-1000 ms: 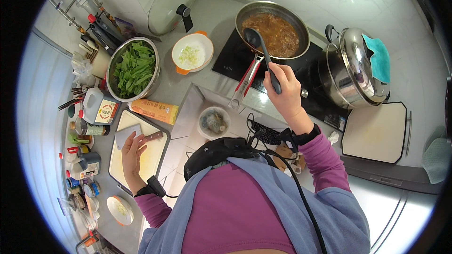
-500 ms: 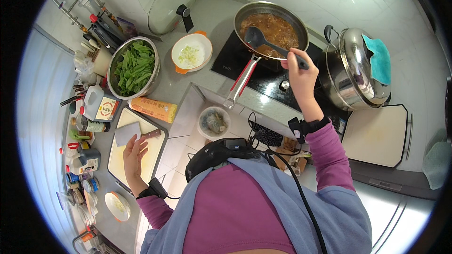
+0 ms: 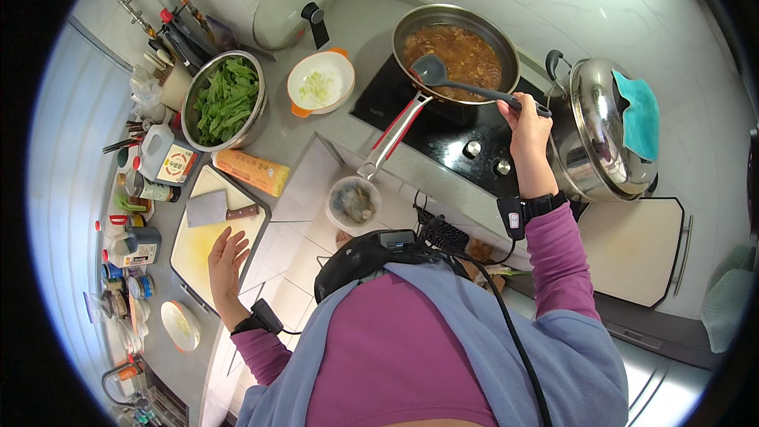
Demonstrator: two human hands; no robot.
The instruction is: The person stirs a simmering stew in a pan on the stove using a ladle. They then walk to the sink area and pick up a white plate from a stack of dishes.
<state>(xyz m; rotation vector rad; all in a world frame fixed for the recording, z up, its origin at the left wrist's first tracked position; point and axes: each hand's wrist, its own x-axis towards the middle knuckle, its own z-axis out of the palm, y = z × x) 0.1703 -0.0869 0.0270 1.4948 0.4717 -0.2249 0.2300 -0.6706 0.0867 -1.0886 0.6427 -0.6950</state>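
A dark ladle rests its head in a frying pan of bubbling brown stew on the black cooktop. My right hand is closed on the ladle's handle, at the pan's right front. My left hand hangs open over a pale cutting board, fingers slightly curled and holding nothing, just below a cleaver with a wooden handle. The pan's steel handle juts toward me, untouched.
A steel bowl of greens, an orange-rimmed dish, an upright glass lid and an orange packet line the counter. Bottles crowd the left. A lidded steamer and another board sit right. A tub is below.
My right hand has moved right, still holding the ladle, whose handle has swung to lie flatter across the pan's right side. My left hand has dropped slightly away from the cleaver.
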